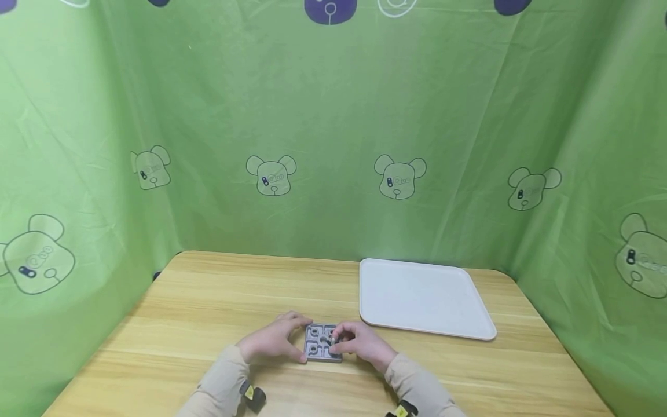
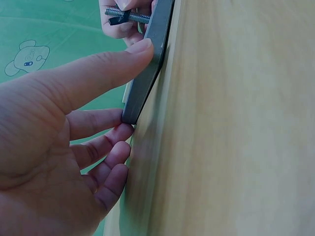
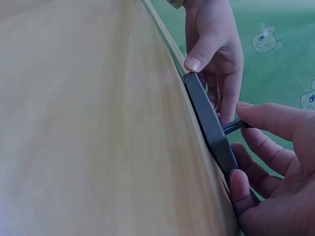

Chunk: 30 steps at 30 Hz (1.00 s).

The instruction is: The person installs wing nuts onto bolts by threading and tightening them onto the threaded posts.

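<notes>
A square grey metal plate point(image 1: 323, 358) with recessed pockets and round holes lies near the front of the table. My left hand point(image 1: 276, 337) holds it by the left side, thumb at the near corner and fingers at the far one. From the plate's upper face rises a threaded bolt point(image 2: 141, 18), with a black wing nut point(image 2: 119, 20) round it. The right hand point(image 1: 362, 343) pinches the wing nut between thumb and index finger; its other fingers point(image 3: 239, 184) are down by the plate's edge. Those fingertips partly hide the nut in the right wrist view.
A white rectangular tray point(image 1: 424, 298) lies at the back right of the wooden table point(image 1: 224, 289), beyond the right hand. Green curtains point(image 1: 333, 116) with bear prints hang behind the table and on both sides.
</notes>
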Tool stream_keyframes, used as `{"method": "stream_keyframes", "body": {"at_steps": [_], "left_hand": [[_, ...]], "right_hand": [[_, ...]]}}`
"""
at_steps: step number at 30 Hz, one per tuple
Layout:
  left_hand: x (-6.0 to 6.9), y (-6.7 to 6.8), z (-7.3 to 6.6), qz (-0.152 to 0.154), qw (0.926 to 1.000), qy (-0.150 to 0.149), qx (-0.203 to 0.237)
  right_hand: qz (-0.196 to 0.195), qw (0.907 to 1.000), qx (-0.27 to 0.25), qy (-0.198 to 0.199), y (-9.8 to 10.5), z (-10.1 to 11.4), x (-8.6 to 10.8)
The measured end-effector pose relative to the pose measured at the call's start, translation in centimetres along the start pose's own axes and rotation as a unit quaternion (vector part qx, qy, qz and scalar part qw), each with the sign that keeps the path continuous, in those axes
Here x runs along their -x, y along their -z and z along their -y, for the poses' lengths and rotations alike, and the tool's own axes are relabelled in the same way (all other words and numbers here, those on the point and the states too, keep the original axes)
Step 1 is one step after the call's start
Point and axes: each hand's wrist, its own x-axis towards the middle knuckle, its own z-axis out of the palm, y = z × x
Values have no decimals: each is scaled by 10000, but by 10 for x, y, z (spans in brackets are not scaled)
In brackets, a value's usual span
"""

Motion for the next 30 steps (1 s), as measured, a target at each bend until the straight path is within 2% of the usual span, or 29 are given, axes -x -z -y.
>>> {"method": "stream_keyframes", "body": {"at_steps": [5,12,17,30], "left_hand": [[0,0,0,18,10000,15,34],[2,0,-2,-5,10000,0,80],[1,0,-1,-20,10000,27,34],[1,-1,0,-20,10000,21,29]], "right_hand": [[130,9999,27,83,2,-3,0],[716,9971,-211,113,11,-3,1],[689,9974,-211,-35,13,-5,2],[612,9980,-130,-63,12,-4,2]]}}
